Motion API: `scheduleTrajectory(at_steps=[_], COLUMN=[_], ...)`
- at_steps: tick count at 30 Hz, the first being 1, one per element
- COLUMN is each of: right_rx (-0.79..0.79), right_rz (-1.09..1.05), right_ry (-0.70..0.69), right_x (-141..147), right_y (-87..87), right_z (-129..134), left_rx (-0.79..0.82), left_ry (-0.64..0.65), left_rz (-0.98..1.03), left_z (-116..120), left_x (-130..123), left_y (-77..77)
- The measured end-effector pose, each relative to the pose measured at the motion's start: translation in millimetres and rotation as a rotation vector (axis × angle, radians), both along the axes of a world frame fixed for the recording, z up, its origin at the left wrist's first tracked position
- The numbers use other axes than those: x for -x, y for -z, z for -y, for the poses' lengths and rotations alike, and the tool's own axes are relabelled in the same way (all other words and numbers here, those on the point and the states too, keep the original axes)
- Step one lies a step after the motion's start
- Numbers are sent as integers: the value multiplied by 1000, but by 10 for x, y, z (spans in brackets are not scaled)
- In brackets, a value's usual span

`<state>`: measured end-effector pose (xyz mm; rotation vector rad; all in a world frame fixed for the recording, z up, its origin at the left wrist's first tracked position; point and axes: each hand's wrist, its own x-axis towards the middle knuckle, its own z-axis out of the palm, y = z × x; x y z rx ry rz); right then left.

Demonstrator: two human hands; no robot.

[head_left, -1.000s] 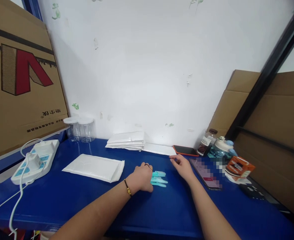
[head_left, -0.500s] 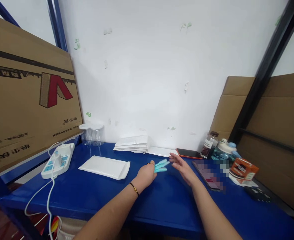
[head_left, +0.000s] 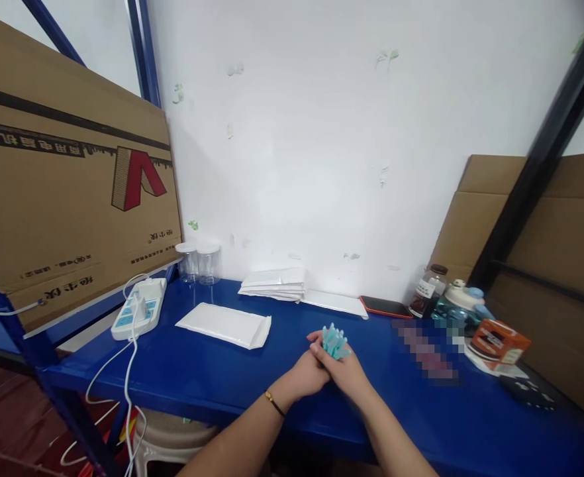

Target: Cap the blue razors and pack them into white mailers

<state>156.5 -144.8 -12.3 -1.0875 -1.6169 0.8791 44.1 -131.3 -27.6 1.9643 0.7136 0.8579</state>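
Observation:
My left hand (head_left: 312,371) and my right hand (head_left: 347,372) are pressed together above the blue table, fingers closed round a bundle of slim light-blue plastic pieces (head_left: 335,341). The tips of the pieces fan out above the fingers; their lower parts are hidden inside the hands, and their exact kind is not clear. To the left of the hands, a white padded envelope (head_left: 225,324) lies flat. Behind it, against the wall, sits a stack of similar white envelopes (head_left: 273,283).
On the left are a power strip (head_left: 140,311) with cables and two clear lidded jars (head_left: 209,266). At right stand a brown-capped bottle (head_left: 428,291), a water bottle (head_left: 458,308) and an orange box (head_left: 498,343). A dark red-edged phone-like slab (head_left: 386,307) lies behind.
My right hand has come in from the right and closed round the light-blue pieces together with my left hand. The view has turned slightly left.

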Motion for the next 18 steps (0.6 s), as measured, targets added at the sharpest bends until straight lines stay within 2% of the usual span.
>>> scheduleTrajectory(at_steps=[2, 4, 6, 9, 11, 12, 14, 16, 18], right_rx=[15, 60, 144, 253, 275, 287, 335, 397, 430], right_rz=[-65, -188, -347, -553, -681, -753, -887, -974, -1013], right_ry=[-5, 6, 41, 95, 94, 86, 54, 20, -5], right_x=[-17, -56, -119, -220, -258, -265, -263, -258, -265], right_y=[19, 11, -12, -45, -50, -46, -33, -33, -64], right_z=[25, 58, 97, 147, 158, 156, 143, 131, 127], left_rx=[-16, -86, -177, -287, -203, -130, -81, -100, -157], left_ry=[26, 27, -50, -203, -316, -331, -245, -177, -172], left_rz=[-57, -202, -389, -636, -900, -1018, -1148, -1180, -1149], left_z=[38, 28, -71, -398, -668, -791, -976, -1065, -1075], left_x=[90, 306, 668, 1345, 1725, 1860, 2014, 2045, 2015], left_y=[-37, -145, -315, -596, -723, -755, -761, -717, -665])
